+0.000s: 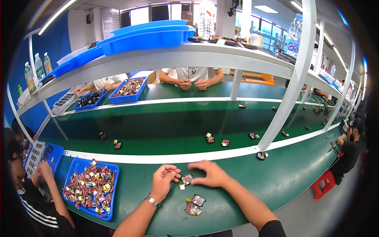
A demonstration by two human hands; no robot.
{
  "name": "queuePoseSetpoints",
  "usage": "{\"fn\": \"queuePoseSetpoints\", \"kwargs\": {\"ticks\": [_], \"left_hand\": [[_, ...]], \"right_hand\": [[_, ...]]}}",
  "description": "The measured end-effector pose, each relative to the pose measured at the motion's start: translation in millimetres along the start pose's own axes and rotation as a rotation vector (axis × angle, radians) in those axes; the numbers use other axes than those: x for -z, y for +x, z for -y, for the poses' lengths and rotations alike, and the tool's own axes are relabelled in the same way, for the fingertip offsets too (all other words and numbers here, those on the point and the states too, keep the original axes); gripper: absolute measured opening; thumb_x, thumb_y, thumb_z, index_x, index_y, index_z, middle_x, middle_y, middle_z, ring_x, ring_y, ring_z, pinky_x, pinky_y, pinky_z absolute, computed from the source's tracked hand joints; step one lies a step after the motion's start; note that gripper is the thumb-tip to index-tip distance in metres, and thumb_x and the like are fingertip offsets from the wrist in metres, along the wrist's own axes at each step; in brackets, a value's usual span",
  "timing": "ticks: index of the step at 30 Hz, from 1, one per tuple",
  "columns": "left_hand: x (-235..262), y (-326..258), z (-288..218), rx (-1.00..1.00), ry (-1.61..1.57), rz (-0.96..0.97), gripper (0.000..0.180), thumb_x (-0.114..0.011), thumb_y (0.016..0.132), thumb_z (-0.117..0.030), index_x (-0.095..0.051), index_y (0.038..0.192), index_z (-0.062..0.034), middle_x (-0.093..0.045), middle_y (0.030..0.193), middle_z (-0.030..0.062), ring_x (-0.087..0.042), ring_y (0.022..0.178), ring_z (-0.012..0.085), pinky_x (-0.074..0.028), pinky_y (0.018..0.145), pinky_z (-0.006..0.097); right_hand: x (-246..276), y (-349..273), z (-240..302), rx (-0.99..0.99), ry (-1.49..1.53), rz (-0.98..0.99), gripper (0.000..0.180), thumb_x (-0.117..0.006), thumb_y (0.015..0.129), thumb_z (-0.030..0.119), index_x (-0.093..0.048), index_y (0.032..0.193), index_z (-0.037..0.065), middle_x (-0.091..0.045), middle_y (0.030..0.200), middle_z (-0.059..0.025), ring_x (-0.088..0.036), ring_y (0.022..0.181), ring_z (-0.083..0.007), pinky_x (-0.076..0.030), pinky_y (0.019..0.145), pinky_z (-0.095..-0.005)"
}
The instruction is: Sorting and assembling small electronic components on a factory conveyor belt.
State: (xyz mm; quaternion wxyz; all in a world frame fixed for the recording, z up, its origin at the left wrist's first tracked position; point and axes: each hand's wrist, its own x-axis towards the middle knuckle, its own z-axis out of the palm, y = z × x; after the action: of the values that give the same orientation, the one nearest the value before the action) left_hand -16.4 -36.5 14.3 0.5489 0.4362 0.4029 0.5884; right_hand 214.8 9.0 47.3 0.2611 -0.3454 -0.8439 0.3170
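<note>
A small black-rimmed electronic unit (187,179) with a reddish board lies on the green work surface between my hands, a white-and-yellow piece (182,187) beside it. My left hand (163,182), wearing a metal watch, is just left of the unit. Its fingers are curled in toward the thumb, and whatever they may hold is hidden. At the unit's right edge is my right hand (212,173), slightly blurred, thumb and fingers apart around it. Nearer to me lie two similar units, one (198,200) just beyond the other (193,209).
At left stands a blue tray (117,175) heaped with similar units. A white rail (166,158) separates my surface from a green strip carrying scattered units. A shelf post (282,94) rises at right. One person sits close on the left, others opposite and far right near a red stool (324,183).
</note>
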Motion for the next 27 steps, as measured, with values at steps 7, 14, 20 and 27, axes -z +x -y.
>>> {"fn": "queuePoseSetpoints", "kwargs": {"ticks": [7, 14, 20, 27], "left_hand": [[1.0, 1.6, 0.9, 0.013, 0.017, 0.094, 0.019, -0.053, 0.092, 0.001, -0.057, 0.11, 0.0032, -0.067, 0.105, 0.0167, -0.066, 0.084, 0.0192, -0.053, 0.072, 0.029], [13.6, 2.1, 1.3, 0.041, -0.103, 0.215, 0.019, -0.055, 0.094, -0.002, -0.057, 0.113, 0.002, -0.067, 0.105, 0.0175, -0.066, 0.084, 0.0199, -0.052, 0.072, 0.029], [5.1, 11.1, -17.0, 0.118, 0.094, 0.074, 0.021, -0.053, 0.098, -0.009, -0.056, 0.114, 0.0023, -0.067, 0.105, 0.0147, -0.064, 0.08, 0.0164, -0.052, 0.071, 0.028], [6.5, 9.4, -20.5, 0.392, 0.02, 0.491, 0.041, -0.047, 0.104, -0.03, -0.054, 0.126, 0.0039, -0.064, 0.108, 0.0118, -0.063, 0.083, 0.0159, -0.053, 0.072, 0.027]], "right_hand": [[33.5, 47.3, -61.3, -0.394, -0.732, -0.702, 0.047, -0.08, 0.074, 0.037, -0.064, 0.103, 0.003, -0.069, 0.092, -0.0103, -0.055, 0.094, -0.0287, -0.04, 0.08, -0.0418], [24.9, 54.1, -84.9, -0.416, -0.825, -0.715, 0.038, -0.079, 0.071, 0.024, -0.062, 0.099, 0.006, -0.068, 0.083, -0.0082, -0.057, 0.089, -0.0289, -0.039, 0.076, -0.0419], [20.4, 7.1, -17.3, -0.106, -0.155, -0.523, 0.062, -0.079, 0.073, 0.013, -0.053, 0.129, 0.006, -0.07, 0.111, -0.0057, -0.056, 0.104, -0.0294, -0.046, 0.094, -0.0394], [-0.7, -5.2, 25.1, 0.116, -0.024, -0.051, 0.07, -0.071, 0.081, 0.005, -0.043, 0.145, 0.01, -0.063, 0.125, -0.0058, -0.054, 0.113, -0.029, -0.044, 0.101, -0.0397]]}}
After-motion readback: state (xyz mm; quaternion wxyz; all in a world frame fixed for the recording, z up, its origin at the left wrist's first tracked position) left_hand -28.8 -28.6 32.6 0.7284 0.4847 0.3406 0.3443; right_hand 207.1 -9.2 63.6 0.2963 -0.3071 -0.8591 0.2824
